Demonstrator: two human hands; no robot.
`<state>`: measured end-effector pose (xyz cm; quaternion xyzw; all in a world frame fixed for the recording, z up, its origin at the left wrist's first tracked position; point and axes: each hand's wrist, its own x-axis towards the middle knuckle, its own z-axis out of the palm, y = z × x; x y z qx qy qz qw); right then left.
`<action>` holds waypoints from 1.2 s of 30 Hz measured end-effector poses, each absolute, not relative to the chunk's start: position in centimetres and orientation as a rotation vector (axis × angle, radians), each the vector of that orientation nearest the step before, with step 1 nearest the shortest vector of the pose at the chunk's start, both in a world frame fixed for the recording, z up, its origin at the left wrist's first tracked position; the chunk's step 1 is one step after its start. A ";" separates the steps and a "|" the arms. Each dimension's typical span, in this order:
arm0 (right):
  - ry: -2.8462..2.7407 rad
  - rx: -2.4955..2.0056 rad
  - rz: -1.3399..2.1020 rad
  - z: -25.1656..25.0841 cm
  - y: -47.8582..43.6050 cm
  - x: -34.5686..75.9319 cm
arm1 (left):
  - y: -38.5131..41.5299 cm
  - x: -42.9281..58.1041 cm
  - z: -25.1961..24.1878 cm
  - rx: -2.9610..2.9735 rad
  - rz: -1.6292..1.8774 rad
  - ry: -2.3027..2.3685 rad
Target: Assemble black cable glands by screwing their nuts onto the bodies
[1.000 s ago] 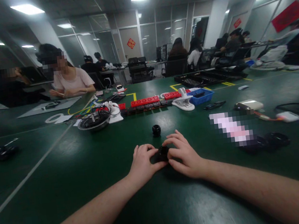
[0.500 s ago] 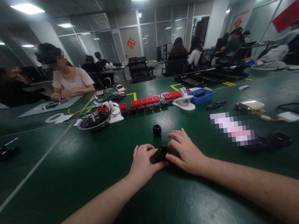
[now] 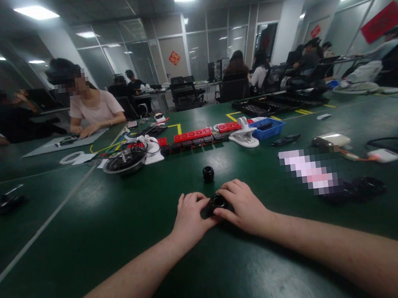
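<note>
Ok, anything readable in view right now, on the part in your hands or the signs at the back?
None can be read.
Small black ring part between both hands: no marking visible.
Red diamond sign on the far door: character too blurred.
Red banner on the right wall: blurred.

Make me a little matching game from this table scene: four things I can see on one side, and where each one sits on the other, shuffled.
Things:
1. black ring part
2. small black knob
3. blue bin
4. metal bowl

Places:
A. far left of the hands, holding cables
B. between the left hand and right hand
C. far right, beside a white clamp
D. alone on the green table, just beyond the hands

Pairs: 1-B, 2-D, 3-C, 4-A
</note>
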<state>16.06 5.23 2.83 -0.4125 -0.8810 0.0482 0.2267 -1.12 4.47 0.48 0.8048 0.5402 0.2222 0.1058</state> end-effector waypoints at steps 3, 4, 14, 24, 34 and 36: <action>-2.377 -1.105 0.206 2.6 5.3 16.0 | 4.4 -1.1 0.6 2.367 0.651 1.592; -2.366 -1.089 0.221 2.5 5.3 15.9 | 4.5 -1.1 0.6 2.365 0.643 1.589; -2.440 -1.110 0.070 2.9 4.7 16.0 | 4.3 -0.9 0.7 2.363 0.617 1.587; -2.453 -1.096 0.110 2.7 5.0 16.1 | 4.3 -1.0 0.6 2.387 0.591 1.563; -2.410 -1.071 0.109 2.7 4.8 16.2 | 4.4 -1.0 0.4 2.386 0.655 1.533; -2.416 -1.071 0.122 2.7 4.8 16.2 | 4.4 -1.0 0.4 2.385 0.662 1.541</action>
